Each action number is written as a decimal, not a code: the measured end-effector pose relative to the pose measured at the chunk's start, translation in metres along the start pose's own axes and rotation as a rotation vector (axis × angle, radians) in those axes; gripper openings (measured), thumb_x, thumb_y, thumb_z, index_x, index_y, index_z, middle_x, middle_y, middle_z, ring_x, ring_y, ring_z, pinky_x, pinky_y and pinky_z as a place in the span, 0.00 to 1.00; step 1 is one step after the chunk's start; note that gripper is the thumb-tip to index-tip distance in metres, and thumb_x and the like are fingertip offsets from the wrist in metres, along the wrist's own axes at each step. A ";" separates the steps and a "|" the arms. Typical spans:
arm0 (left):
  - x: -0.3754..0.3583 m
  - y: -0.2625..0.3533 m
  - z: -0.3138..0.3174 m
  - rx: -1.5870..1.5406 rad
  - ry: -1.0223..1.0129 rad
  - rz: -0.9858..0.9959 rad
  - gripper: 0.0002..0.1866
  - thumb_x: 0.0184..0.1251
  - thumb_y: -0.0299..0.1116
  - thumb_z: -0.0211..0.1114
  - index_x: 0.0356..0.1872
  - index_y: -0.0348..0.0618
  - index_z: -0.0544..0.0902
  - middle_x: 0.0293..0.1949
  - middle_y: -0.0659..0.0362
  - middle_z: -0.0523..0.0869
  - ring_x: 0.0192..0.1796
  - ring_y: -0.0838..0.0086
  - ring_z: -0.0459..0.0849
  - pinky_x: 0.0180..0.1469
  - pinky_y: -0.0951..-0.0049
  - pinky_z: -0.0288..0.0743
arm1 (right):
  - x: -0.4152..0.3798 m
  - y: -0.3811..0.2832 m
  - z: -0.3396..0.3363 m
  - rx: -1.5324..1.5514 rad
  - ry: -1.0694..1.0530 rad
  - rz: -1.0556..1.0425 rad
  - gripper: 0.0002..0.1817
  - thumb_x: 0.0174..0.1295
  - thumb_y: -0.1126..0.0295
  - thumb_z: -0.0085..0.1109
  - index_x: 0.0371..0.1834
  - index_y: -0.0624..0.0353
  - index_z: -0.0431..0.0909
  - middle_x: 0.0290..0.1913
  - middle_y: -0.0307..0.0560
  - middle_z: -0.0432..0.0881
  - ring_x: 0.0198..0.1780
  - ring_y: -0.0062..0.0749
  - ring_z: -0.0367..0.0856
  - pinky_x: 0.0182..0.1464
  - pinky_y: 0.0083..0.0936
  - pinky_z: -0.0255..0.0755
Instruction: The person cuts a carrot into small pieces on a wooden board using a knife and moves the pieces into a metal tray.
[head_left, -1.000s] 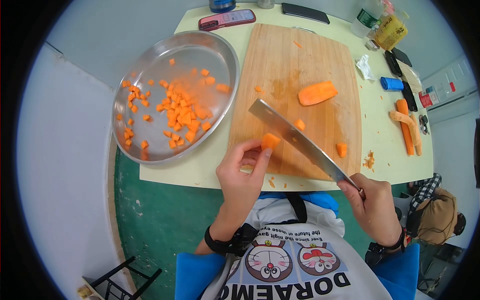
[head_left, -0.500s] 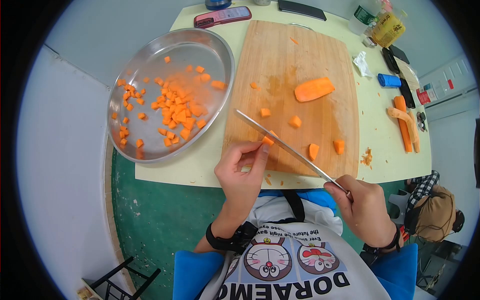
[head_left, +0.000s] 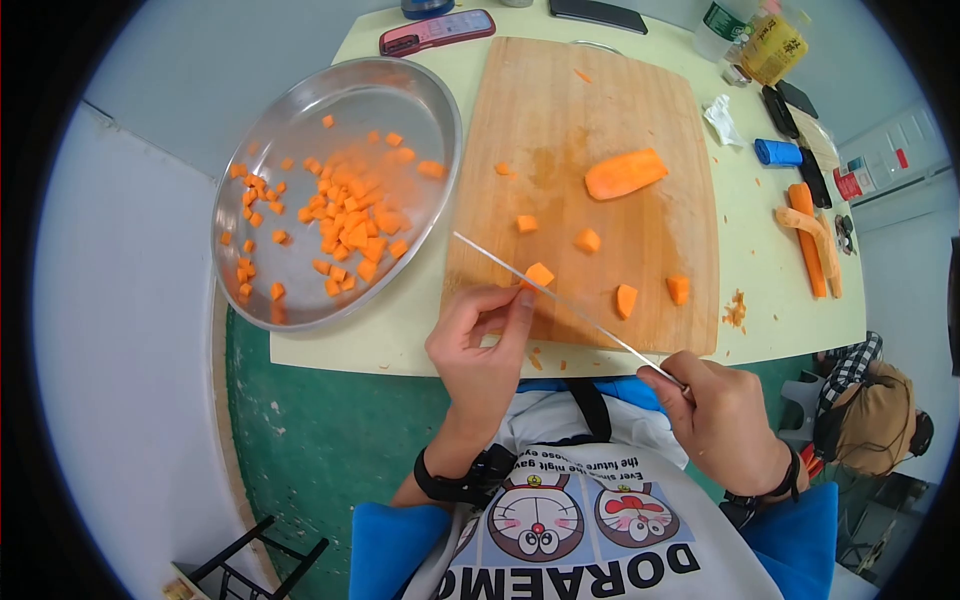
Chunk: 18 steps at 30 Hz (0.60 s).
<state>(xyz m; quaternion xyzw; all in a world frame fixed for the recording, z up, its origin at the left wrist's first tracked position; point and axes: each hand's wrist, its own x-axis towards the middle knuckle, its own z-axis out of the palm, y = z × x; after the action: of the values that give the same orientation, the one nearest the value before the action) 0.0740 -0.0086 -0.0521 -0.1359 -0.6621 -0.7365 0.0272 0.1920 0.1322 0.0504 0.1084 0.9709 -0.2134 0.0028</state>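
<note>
My right hand (head_left: 722, 415) is closed round the handle of a kitchen knife (head_left: 585, 315), whose blade slants up and left over the near part of a wooden cutting board (head_left: 630, 110). Under the blade lies a small carrot piece (head_left: 540, 273), its near side pinched between the thumb and fingers of my left hand (head_left: 485, 335). Several other carrot chunks (head_left: 588, 240) are scattered on the board. Farther back rests a larger peeled carrot length (head_left: 626, 175). To the left, a round steel tray (head_left: 285, 105) holds many diced carrot cubes (head_left: 350, 215).
Carrots (head_left: 808, 240) lie at the table's right side, near a blue roll (head_left: 778, 153) and crumpled tissue (head_left: 722, 120). Bottles (head_left: 775, 52) stand at the back right. A phone (head_left: 437, 32) and a dark flat device (head_left: 598, 14) lie along the back edge.
The knife blade has turned more edge-on and its tip has shifted slightly left and down, showing more of the carrot piece beyond it. My left hand keeps its pinch.
</note>
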 end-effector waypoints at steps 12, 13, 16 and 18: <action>-0.004 0.001 -0.002 -0.020 0.018 -0.129 0.05 0.55 0.16 0.64 0.32 0.28 0.78 0.35 0.57 0.80 0.37 0.78 0.80 0.40 0.81 0.78 | -0.003 0.003 0.005 -0.019 -0.015 -0.022 0.15 0.56 0.63 0.61 0.22 0.59 0.69 0.14 0.46 0.73 0.14 0.39 0.75 0.16 0.31 0.68; -0.004 0.001 -0.003 -0.023 0.013 -0.135 0.05 0.55 0.15 0.64 0.32 0.28 0.78 0.35 0.57 0.79 0.37 0.78 0.80 0.41 0.81 0.78 | -0.003 0.003 0.005 -0.025 -0.017 -0.025 0.15 0.56 0.63 0.62 0.22 0.59 0.68 0.14 0.46 0.73 0.14 0.39 0.74 0.15 0.30 0.67; -0.003 0.001 -0.001 -0.078 0.003 -0.081 0.05 0.55 0.14 0.63 0.31 0.28 0.77 0.36 0.56 0.79 0.37 0.77 0.80 0.41 0.80 0.78 | -0.005 0.003 0.006 -0.055 -0.034 -0.017 0.15 0.55 0.63 0.63 0.22 0.59 0.68 0.13 0.46 0.73 0.13 0.38 0.74 0.15 0.30 0.67; -0.005 0.000 -0.002 -0.069 -0.003 -0.093 0.05 0.55 0.13 0.63 0.31 0.28 0.77 0.36 0.56 0.79 0.38 0.77 0.81 0.41 0.80 0.78 | -0.006 0.004 0.007 -0.065 -0.022 -0.026 0.15 0.55 0.63 0.63 0.22 0.59 0.68 0.13 0.45 0.72 0.13 0.38 0.74 0.15 0.30 0.67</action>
<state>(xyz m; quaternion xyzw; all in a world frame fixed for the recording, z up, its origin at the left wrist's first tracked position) 0.0788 -0.0115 -0.0534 -0.1068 -0.6421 -0.7590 -0.0128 0.1980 0.1314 0.0431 0.0932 0.9786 -0.1830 0.0141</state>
